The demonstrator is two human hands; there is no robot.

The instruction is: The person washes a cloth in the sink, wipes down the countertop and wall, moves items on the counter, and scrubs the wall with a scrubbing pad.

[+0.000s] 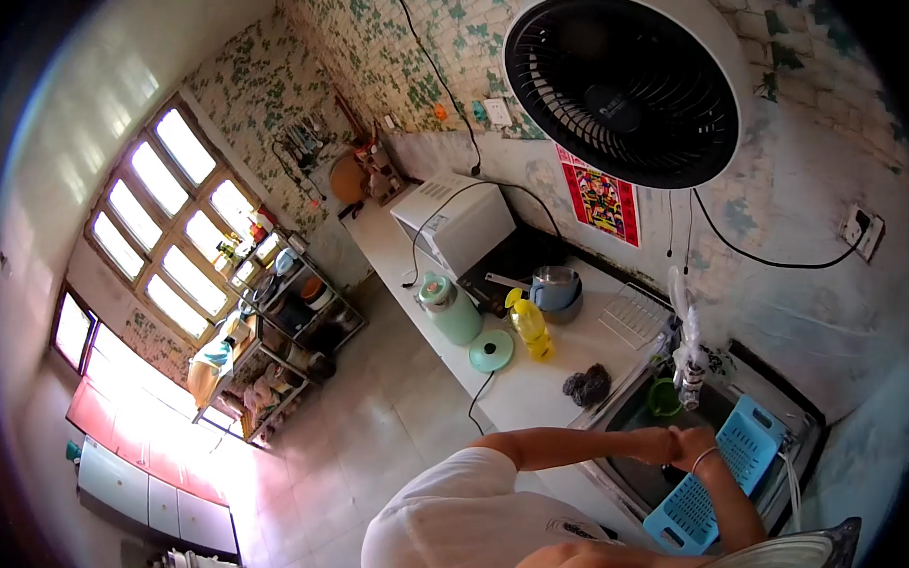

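Over the sink [620, 418], my left hand [655, 446] and my right hand [693, 449] meet with their fingers curled closed against each other. Whatever they may hold is hidden. A light band circles my right wrist. Just beyond the hands, a small green container [664, 397] sits in the sink under the faucet [689, 382], which has clear plastic wrapped around it. A blue slotted basket [751, 440] lies across the sink, partly behind my right forearm.
Left of the sink are a dark crumpled bundle [587, 386], a yellow bottle [530, 327], a blue-grey pot [554, 289], a green kettle [450, 309] and a white microwave [467, 219]. A large fan [621, 90] hangs overhead. A round clear-topped object [775, 566] is close at lower right.
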